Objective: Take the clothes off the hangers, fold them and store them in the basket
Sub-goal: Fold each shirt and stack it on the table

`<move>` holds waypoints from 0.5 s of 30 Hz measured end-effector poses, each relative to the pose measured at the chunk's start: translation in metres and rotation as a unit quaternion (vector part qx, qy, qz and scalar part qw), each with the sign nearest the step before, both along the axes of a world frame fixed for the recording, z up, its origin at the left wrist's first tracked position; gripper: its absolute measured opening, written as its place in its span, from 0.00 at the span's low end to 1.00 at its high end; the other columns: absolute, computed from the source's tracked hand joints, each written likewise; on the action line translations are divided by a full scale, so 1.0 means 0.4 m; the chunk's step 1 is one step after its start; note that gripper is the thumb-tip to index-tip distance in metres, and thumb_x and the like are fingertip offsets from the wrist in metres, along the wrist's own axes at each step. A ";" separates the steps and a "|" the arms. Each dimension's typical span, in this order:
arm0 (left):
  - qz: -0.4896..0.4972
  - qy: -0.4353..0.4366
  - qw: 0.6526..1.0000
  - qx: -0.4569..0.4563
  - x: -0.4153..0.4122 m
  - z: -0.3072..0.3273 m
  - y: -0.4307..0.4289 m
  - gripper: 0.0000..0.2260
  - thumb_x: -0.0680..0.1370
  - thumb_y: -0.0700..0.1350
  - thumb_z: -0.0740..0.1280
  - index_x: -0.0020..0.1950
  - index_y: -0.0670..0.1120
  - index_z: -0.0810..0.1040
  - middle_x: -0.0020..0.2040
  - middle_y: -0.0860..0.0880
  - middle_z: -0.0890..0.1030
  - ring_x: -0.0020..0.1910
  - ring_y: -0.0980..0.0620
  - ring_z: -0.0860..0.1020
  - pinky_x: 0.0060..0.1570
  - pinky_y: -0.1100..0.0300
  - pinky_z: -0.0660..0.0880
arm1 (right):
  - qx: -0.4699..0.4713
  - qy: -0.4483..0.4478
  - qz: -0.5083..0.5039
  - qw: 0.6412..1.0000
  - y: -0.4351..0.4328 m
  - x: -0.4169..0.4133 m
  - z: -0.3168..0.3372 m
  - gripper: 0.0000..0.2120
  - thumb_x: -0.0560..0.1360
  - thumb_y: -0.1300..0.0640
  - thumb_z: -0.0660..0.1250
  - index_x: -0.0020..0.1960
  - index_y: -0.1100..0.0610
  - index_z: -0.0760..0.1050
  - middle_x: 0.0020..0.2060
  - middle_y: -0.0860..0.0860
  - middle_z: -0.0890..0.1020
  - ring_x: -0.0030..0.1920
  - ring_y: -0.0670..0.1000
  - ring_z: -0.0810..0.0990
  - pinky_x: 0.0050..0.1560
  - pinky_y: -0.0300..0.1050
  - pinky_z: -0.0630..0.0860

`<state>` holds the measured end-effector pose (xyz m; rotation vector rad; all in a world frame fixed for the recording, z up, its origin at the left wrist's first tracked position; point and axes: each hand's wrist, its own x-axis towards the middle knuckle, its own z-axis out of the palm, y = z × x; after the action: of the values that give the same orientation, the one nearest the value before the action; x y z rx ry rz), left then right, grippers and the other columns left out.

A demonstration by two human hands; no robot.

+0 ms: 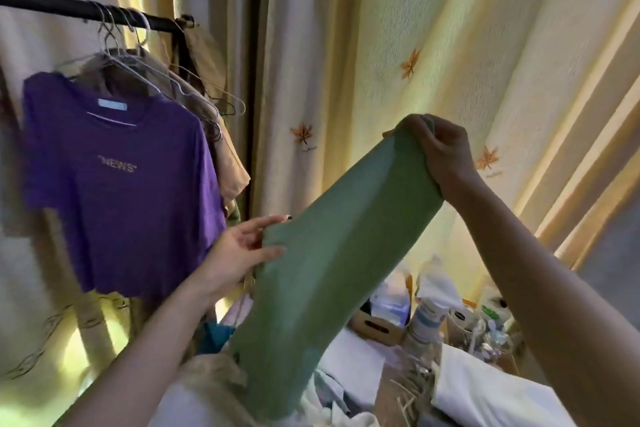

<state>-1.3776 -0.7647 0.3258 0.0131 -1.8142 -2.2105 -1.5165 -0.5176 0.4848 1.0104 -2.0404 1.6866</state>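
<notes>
A green garment (332, 246) hangs stretched in the air between my hands, folded into a long narrow strip. My right hand (440, 149) is raised and grips its top end. Lower down, my left hand (242, 250) pinches its left edge with the fingers partly spread. A purple T-shirt (117, 177) printed "NEWS" hangs on a wire hanger (138, 69) from the black rail (69, 7) at upper left. Beige clothes (221, 135) hang behind it, beside several bare wire hangers. No basket is in view.
Yellow curtains (415, 45) with leaf prints fill the background. Below the garment lies a heap of white and pale fabric (363, 381). A cardboard box (381, 322), bottles (429, 308) and small containers crowd the lower right.
</notes>
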 end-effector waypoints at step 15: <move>0.178 -0.078 0.898 -0.395 0.247 -0.079 -0.116 0.21 0.56 0.61 0.78 0.47 0.71 0.78 0.45 0.67 0.81 0.40 0.68 0.78 0.41 0.77 0.71 | 0.065 0.053 0.273 0.958 -0.155 0.109 -0.086 0.12 0.73 0.48 0.62 0.33 0.49 0.77 0.28 0.45 0.75 0.29 0.42 0.71 0.32 0.35 0.67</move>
<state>-1.2790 -0.8111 0.2943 0.3332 -2.4301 -1.1462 -1.4729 -0.5796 0.4502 1.8000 -1.9320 1.6981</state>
